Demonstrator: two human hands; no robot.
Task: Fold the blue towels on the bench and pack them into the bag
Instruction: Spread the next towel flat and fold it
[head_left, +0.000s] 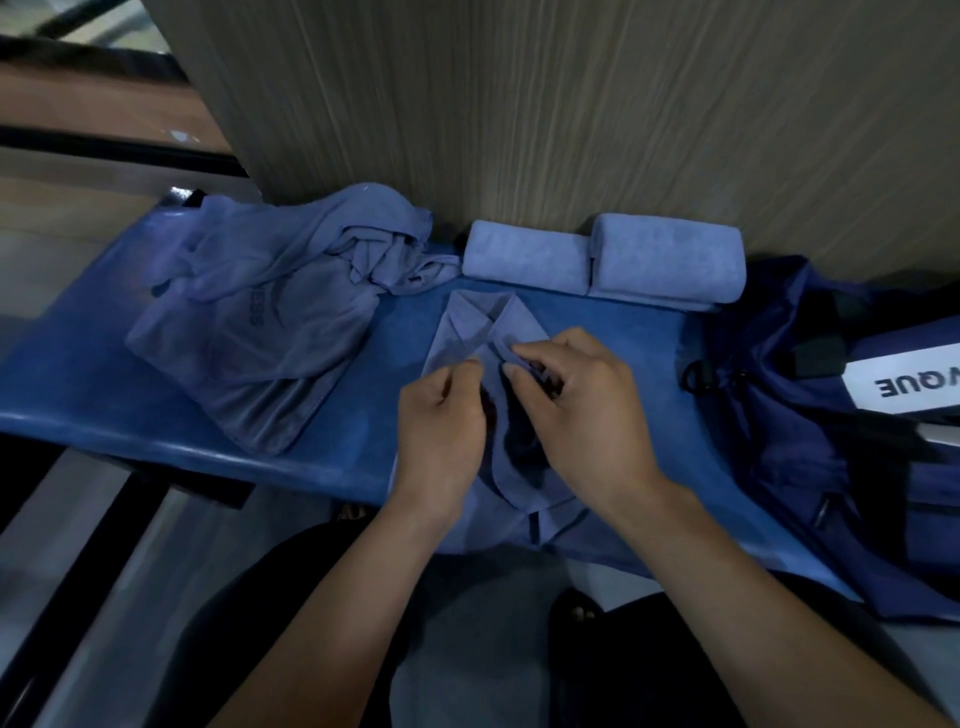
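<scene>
A blue towel (470, 322) lies partly folded in the middle of the blue bench (78, 384), its near end hanging over the front edge. My left hand (441, 431) and my right hand (576, 410) both pinch folds of this towel near its middle, fingertips close together. Two folded blue towels (524, 254) (667, 262) sit side by side against the wall at the back. A heap of unfolded blue towels (270, 312) lies on the bench's left part. The dark blue bag (810, 415) rests on the bench's right end.
A wood-grain wall panel (519, 104) rises directly behind the bench. The bag carries a white label (904, 382) and black straps with a clip (698, 376). My dark trousers and the grey floor (467, 649) are below the bench's front edge.
</scene>
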